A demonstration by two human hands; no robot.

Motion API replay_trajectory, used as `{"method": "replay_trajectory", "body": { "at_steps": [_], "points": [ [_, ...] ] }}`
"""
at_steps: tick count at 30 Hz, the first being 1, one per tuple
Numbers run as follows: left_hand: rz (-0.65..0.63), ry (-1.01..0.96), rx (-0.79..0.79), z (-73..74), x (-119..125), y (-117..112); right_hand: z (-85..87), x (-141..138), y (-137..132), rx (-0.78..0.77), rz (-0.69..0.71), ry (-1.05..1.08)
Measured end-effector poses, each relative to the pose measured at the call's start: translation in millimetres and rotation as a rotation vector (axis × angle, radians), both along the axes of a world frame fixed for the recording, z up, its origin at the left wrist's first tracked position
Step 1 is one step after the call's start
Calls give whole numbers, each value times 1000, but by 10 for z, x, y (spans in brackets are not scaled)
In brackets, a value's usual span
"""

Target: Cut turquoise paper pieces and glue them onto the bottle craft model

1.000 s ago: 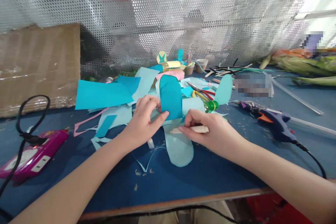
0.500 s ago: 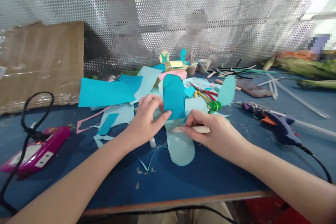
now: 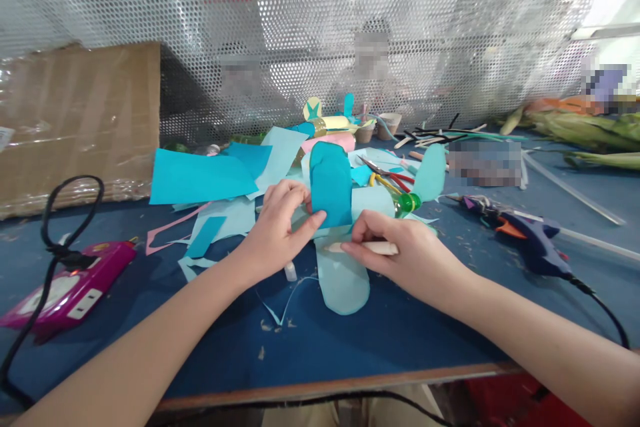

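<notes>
My left hand [image 3: 277,230] pinches the lower edge of an upright dark teal foam wing [image 3: 331,183], thumb in front and fingers behind. My right hand [image 3: 400,255] is closed on a flat wooden stick [image 3: 370,247], pressing it where the wing meets a pale blue foam piece [image 3: 341,280] lying on the blue table [image 3: 350,340]. Behind the wing lies a pale blue wrapped bottle with a green cap [image 3: 409,202] and a rounded mint foam piece [image 3: 431,173].
A purple hot glue gun [image 3: 520,235] with its cable lies to the right. A magenta power strip [image 3: 65,287] with a black cord sits left. Teal paper sheets [image 3: 200,177], red-handled scissors [image 3: 387,175], glue sticks and scraps litter the middle. Cardboard [image 3: 75,120] and a perforated screen stand behind.
Hands hold nearly the same pose; the view shifted slightly, and my right hand with the stick edged a little left along the joint.
</notes>
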State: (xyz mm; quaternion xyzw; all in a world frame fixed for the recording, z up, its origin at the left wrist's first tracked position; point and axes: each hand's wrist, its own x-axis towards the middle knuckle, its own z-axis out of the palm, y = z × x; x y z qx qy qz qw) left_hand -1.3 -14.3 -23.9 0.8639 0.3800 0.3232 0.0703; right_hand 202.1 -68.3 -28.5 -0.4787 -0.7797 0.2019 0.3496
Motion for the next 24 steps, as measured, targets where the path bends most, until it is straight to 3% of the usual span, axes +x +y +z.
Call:
{"method": "replay_trajectory", "body": {
  "at_steps": [24],
  "points": [
    [7, 3, -13, 1, 0, -2, -7, 17, 3, 22, 2, 14]
  ]
}}
